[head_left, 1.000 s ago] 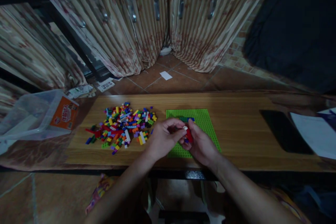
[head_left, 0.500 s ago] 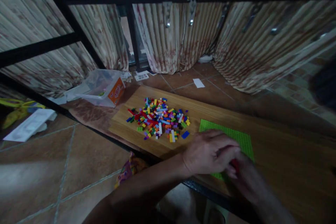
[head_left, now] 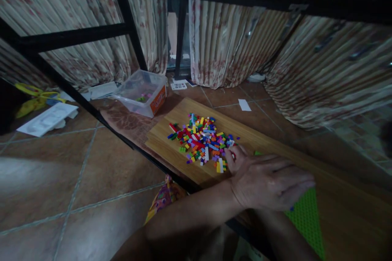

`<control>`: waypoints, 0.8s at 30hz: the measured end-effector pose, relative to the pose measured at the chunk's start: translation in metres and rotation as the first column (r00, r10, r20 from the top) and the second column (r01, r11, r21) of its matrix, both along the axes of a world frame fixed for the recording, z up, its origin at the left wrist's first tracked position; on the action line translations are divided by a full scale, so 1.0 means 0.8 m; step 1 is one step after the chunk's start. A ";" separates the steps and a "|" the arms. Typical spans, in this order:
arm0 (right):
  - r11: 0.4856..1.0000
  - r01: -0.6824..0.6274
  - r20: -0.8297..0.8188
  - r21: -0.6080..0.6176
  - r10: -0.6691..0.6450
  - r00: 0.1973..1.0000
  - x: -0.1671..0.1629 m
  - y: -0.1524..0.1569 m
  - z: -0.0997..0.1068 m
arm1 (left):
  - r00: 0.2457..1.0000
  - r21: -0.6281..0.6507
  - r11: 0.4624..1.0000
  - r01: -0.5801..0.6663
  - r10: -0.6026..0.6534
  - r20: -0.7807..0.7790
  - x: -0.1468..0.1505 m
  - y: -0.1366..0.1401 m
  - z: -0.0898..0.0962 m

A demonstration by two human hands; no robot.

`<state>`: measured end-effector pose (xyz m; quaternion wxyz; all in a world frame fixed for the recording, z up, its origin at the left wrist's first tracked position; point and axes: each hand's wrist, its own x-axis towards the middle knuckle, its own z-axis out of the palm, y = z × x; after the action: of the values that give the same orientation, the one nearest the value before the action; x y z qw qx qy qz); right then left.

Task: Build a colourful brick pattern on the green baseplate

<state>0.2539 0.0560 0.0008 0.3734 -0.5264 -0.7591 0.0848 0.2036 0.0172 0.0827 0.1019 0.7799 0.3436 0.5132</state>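
Note:
My left hand (head_left: pixel 272 183) is over the near part of the green baseplate (head_left: pixel 309 220), back up and fingers stretched to the right. Just below its fingers a small blue brick (head_left: pixel 292 209) shows; I cannot tell whether they touch. Crossed beneath my left wrist, my right hand (head_left: pixel 235 158) reaches to the right edge of a pile of coloured building bricks (head_left: pixel 203 138). Its thumb and fingertip curl round a red brick (head_left: pixel 234 155). The left hand covers most of the right palm and part of the baseplate.
The pile and baseplate lie on a wooden board (head_left: pixel 171 118). At its far left stands a clear plastic box (head_left: pixel 137 98) with a few pieces inside. Black metal bars (head_left: pixel 92 34) cross above and at the left. Paper (head_left: pixel 244 105) lies on the tiled floor.
My right hand has moved left from the baseplate to the pile, passing under my left arm. My left hand's fingers have straightened to the right. The view has turned left.

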 end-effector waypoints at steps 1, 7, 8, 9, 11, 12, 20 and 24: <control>1.000 -0.014 0.037 -0.002 0.014 0.999 -0.007 0.002 -0.001 | 1.000 -0.004 1.000 0.004 -0.004 0.014 -0.003 0.001 0.000; 0.999 -0.018 0.197 -0.046 0.027 0.980 -0.014 0.004 -0.008 | 0.998 -0.033 0.999 0.036 -0.035 0.046 -0.015 0.004 0.001; 0.998 -0.042 0.186 -0.045 0.049 0.981 -0.013 0.004 -0.011 | 0.999 -0.035 0.999 0.034 -0.033 0.042 -0.016 0.004 0.001; 0.997 -0.070 0.177 -0.041 0.076 0.981 -0.011 0.005 -0.014 | 0.999 -0.035 0.999 0.031 -0.030 0.033 -0.017 0.004 0.001; 0.994 -0.109 0.175 -0.022 0.112 0.978 -0.010 0.006 -0.019 | 1.000 -0.041 0.999 0.025 -0.025 0.007 -0.017 0.004 0.001; 0.993 -0.115 0.185 -0.008 0.115 0.976 -0.009 0.007 -0.021 | 1.000 -0.047 0.999 0.021 -0.022 -0.007 -0.017 0.004 0.000; 0.995 -0.086 0.253 0.041 0.073 0.965 -0.006 0.005 -0.026 | 1.000 -0.039 0.999 -0.003 0.002 -0.020 -0.016 0.008 -0.005; 0.999 -0.050 0.248 0.007 0.047 0.968 -0.001 0.001 -0.033 | 1.000 -0.050 0.999 -0.005 0.005 0.012 -0.019 0.007 -0.002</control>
<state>0.2528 0.0568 -0.0254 0.2769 -0.5118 -0.8129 0.0226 0.1887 0.0229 0.0810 0.1221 0.7732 0.3576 0.5093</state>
